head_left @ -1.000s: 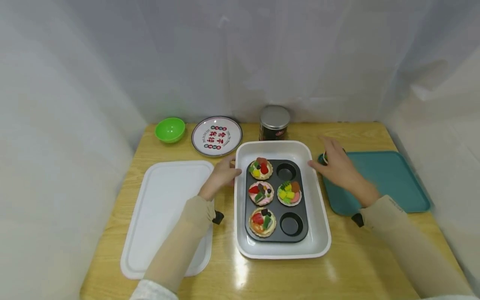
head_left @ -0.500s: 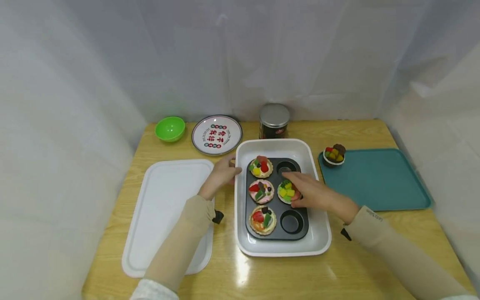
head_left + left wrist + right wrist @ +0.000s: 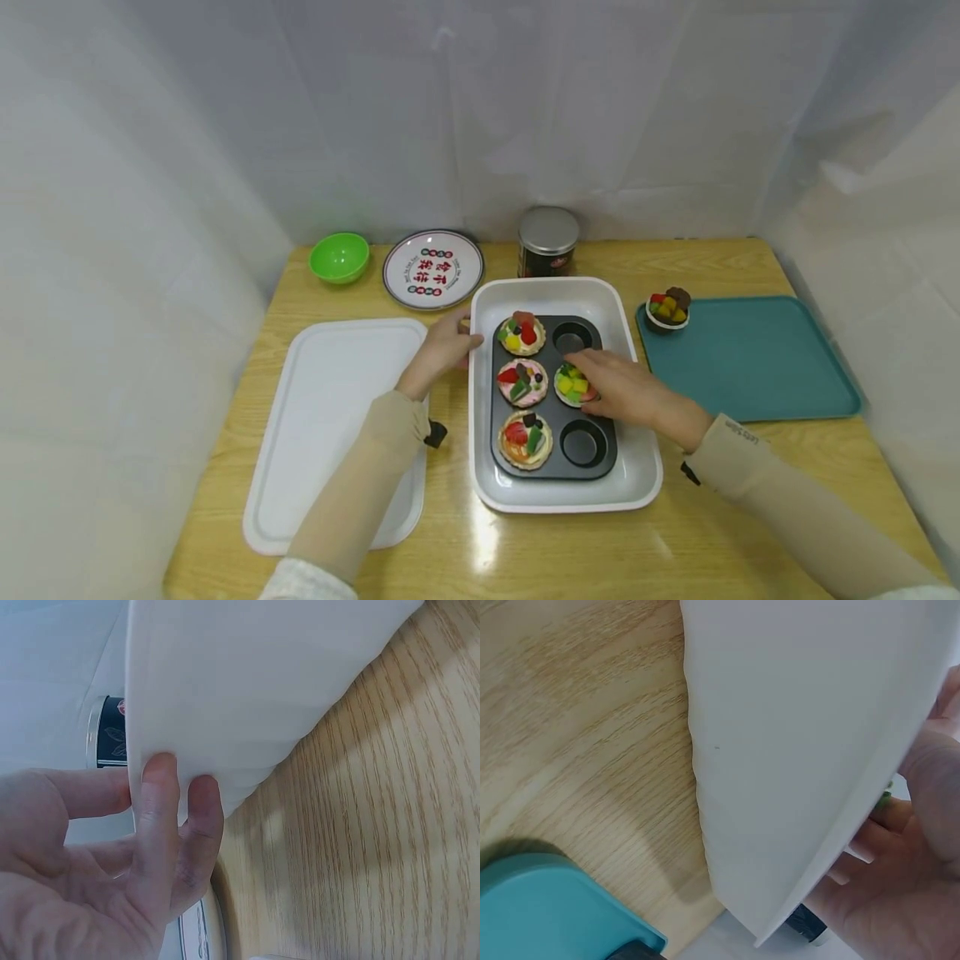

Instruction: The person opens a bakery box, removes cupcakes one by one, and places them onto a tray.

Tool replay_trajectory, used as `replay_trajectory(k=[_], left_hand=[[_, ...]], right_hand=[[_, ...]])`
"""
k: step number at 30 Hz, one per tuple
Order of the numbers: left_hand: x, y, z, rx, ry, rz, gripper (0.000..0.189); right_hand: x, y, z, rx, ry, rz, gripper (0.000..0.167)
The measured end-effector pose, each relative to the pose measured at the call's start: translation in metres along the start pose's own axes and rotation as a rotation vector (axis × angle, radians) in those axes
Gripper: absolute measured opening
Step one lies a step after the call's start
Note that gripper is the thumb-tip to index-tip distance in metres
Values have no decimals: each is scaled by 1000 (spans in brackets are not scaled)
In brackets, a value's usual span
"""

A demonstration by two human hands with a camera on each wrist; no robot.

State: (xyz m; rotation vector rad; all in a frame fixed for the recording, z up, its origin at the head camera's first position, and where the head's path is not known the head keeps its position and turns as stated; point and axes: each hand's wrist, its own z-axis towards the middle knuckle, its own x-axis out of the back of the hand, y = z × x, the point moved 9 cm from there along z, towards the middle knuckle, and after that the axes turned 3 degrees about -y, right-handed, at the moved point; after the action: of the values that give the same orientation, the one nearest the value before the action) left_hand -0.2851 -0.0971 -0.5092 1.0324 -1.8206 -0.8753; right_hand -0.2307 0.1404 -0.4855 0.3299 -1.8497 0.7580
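Note:
In the head view a deep white rectangular tub [image 3: 570,500] holds a black muffin pan [image 3: 555,433]. My left hand [image 3: 442,352] pinches the tub's left rim; in the left wrist view its fingertips press the outer white wall [image 3: 262,660]. My right hand [image 3: 630,387] reaches over the right rim, thumb and fingers around a yellow-and-green fruit tart [image 3: 572,386] in the pan's right middle cup. In the left column sit a strawberry tart [image 3: 522,335], a pink tart [image 3: 522,383] and an orange tart [image 3: 525,440]. The tub wall hides the right fingertips in the right wrist view.
A teal tray [image 3: 765,367] on the right bears a chocolate fruit cupcake [image 3: 667,311] at its far left corner. Left lies a white tray [image 3: 337,433]. Behind stand a green bowl [image 3: 340,258], a printed plate [image 3: 433,271] and a lidded can [image 3: 548,242].
My right hand has moved left, from beside the cupcake on the teal tray to the yellow-and-green tart in the pan. The left hand has stayed at the rim.

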Motion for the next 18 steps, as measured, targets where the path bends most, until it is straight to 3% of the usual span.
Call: replay_trajectory(k=[11,18], left_hand=[[0,-3,3,5,-5,4,56],[-1,-1,1,1,2,1,56]], right_hand=[[-2,5,1,-35,6,98,77],[18,4,-1,-40,142,159,75]])
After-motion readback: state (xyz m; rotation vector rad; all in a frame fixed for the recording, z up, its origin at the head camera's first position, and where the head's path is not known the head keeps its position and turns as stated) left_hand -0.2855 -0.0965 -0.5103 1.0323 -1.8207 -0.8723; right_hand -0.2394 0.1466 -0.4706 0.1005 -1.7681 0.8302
